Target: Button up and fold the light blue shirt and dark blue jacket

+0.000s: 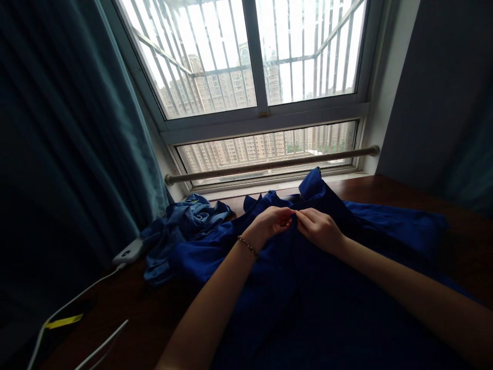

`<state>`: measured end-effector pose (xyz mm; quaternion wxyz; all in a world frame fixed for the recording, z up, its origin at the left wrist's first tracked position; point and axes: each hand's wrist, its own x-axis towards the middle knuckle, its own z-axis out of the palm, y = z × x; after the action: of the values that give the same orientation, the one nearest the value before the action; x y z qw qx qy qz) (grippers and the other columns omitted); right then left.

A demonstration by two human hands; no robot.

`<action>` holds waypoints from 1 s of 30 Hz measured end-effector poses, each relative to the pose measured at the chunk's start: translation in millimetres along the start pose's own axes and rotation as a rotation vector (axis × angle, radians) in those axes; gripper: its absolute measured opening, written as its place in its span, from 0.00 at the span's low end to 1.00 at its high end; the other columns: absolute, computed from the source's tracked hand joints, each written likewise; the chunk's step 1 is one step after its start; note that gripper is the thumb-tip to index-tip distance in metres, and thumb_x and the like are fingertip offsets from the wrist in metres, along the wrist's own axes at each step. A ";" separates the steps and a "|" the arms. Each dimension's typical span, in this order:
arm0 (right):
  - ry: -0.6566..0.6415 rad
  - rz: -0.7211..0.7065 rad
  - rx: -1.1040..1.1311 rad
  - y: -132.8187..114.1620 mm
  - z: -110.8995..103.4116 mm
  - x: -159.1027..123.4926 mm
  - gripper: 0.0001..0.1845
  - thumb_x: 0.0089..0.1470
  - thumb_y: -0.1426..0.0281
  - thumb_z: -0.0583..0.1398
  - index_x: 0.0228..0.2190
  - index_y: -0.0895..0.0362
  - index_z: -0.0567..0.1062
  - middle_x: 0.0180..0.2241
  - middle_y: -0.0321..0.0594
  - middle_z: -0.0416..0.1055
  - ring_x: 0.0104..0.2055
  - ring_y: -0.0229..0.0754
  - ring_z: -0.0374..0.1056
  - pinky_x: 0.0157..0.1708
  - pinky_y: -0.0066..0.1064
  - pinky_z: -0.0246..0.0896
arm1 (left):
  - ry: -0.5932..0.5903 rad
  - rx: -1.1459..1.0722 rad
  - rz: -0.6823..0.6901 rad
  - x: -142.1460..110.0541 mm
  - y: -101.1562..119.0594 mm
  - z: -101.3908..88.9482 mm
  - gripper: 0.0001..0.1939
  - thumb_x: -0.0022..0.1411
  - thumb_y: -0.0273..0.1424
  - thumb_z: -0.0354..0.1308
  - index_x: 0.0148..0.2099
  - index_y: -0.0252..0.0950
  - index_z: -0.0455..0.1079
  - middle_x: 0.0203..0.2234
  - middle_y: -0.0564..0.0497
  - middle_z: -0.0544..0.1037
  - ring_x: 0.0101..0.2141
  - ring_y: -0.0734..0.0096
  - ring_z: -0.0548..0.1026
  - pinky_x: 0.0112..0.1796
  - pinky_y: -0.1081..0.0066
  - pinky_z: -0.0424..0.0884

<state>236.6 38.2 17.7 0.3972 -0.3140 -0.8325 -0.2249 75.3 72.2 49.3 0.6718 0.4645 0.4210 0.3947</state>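
Observation:
A deep-blue shirt (269, 288) lies spread over the wooden surface, its collar (313, 186) standing up toward the window. My left hand (271, 222), with a beaded bracelet on the wrist, pinches the front edge of the shirt just below the collar. Right against it, my right hand (319, 228) grips the same edge between thumb and fingers. The fingertips of both hands meet there, and whatever small part lies between them is hidden. One sleeve (396, 221) of the shirt stretches out to the right.
A crumpled lighter-blue cloth (185, 226) lies left of the shirt. Beside it is a white device (129, 252) with a white cable (82, 293). A yellow strip (64, 321) lies lower left. Behind are a rail (269, 165), a barred window and a curtain (127, 154).

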 end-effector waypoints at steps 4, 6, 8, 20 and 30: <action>0.057 0.032 0.046 -1.4 -4.5 1.1 0.11 0.53 0.75 0.53 0.36 0.58 0.73 0.32 0.44 0.70 0.38 0.43 0.63 0.37 0.34 0.64 | 0.001 -0.124 -0.111 0.5 2.3 0.8 0.04 0.50 0.19 0.55 0.25 0.29 0.68 0.19 0.50 0.73 0.22 0.78 0.71 0.26 0.78 0.69; 0.083 0.053 0.068 -2.0 -5.7 1.3 0.10 0.52 0.74 0.53 0.36 0.57 0.73 0.31 0.43 0.69 0.37 0.43 0.62 0.36 0.35 0.63 | 0.025 -0.149 -0.101 0.9 3.3 0.5 0.05 0.50 0.18 0.55 0.25 0.29 0.68 0.19 0.50 0.73 0.23 0.78 0.71 0.27 0.78 0.69; 0.092 0.052 0.092 -3.2 -5.2 1.0 0.10 0.53 0.74 0.53 0.34 0.56 0.74 0.29 0.42 0.68 0.35 0.42 0.61 0.35 0.35 0.63 | 0.036 -0.153 -0.077 0.5 4.3 0.1 0.05 0.49 0.17 0.55 0.25 0.29 0.68 0.19 0.50 0.73 0.22 0.78 0.72 0.27 0.78 0.69; 0.105 0.088 0.162 3.3 4.5 -6.2 0.13 0.54 0.72 0.53 0.43 0.57 0.68 0.35 0.43 0.67 0.37 0.40 0.64 0.37 0.31 0.63 | 0.013 -0.062 -0.031 -12.6 15.1 4.6 0.04 0.45 0.20 0.60 0.25 0.30 0.67 0.17 0.52 0.72 0.19 0.78 0.71 0.23 0.78 0.67; 0.075 0.022 0.122 -3.1 -3.1 -1.8 0.10 0.53 0.74 0.53 0.33 0.59 0.73 0.30 0.44 0.69 0.33 0.39 0.65 0.35 0.31 0.63 | 0.119 -0.085 -0.020 -6.6 4.8 8.6 0.03 0.46 0.20 0.59 0.24 0.28 0.68 0.18 0.51 0.72 0.21 0.79 0.71 0.26 0.78 0.67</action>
<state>237.0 33.5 17.6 0.4490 -0.2898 -0.8257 -0.1808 80.4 64.8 57.1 0.6686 0.4068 0.4477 0.4326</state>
